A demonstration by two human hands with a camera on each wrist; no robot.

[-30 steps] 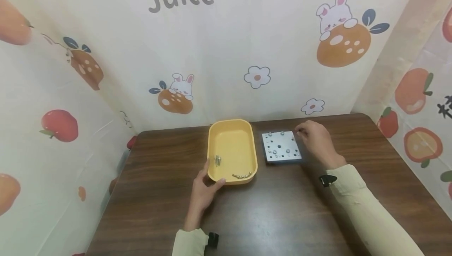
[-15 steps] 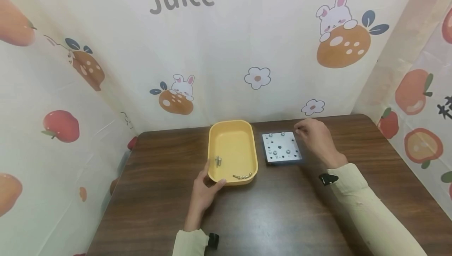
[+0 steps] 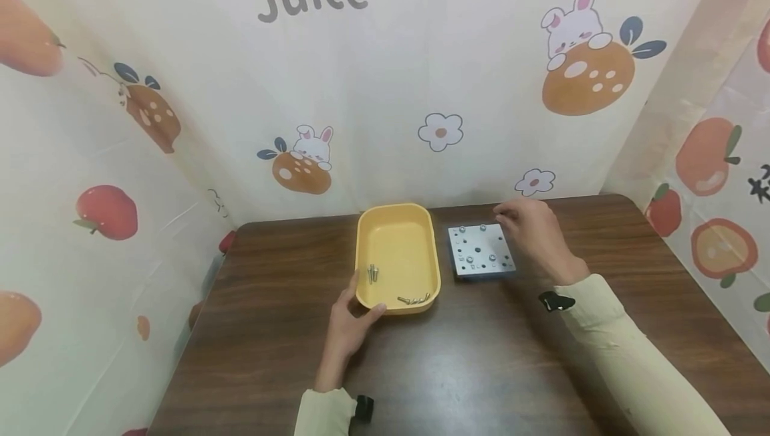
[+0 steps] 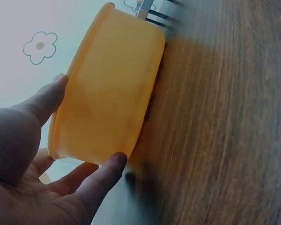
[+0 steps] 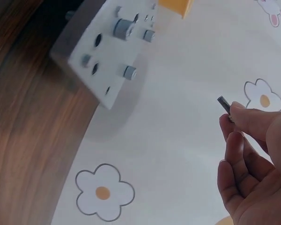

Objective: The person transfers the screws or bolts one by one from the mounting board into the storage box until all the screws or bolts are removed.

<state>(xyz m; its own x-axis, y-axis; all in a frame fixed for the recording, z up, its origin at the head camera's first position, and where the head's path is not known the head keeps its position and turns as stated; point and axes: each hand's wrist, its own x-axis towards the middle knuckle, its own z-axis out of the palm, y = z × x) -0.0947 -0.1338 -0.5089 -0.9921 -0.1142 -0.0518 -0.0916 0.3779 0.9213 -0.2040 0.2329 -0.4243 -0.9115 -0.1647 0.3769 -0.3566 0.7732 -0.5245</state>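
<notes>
My left hand [image 3: 347, 328] grips the near left corner of a yellow tray [image 3: 396, 245], thumb and fingers spread along its rim and wall. Loose screws [image 3: 373, 274] lie by the tray's left wall, and several more screws [image 3: 414, 300] line its near end. To the tray's right is a square metal plate [image 3: 488, 243] with drilled holes; several bolts [image 5: 129, 72] stand up from its face. Over the plate's far right corner, my right hand [image 3: 532, 230] pinches a small screw [image 5: 223, 104] between thumb and forefinger, its threaded end sticking out, apart from the plate.
The brown wooden table [image 3: 457, 369] ends at a wall curtain [image 3: 385, 88] printed with fruit, flowers and rabbits, close behind the tray and plate. More curtain hangs along both sides.
My right hand has moved slightly left, toward the far edge of the plate, still pinching the screw. The left hand and tray stay in place.
</notes>
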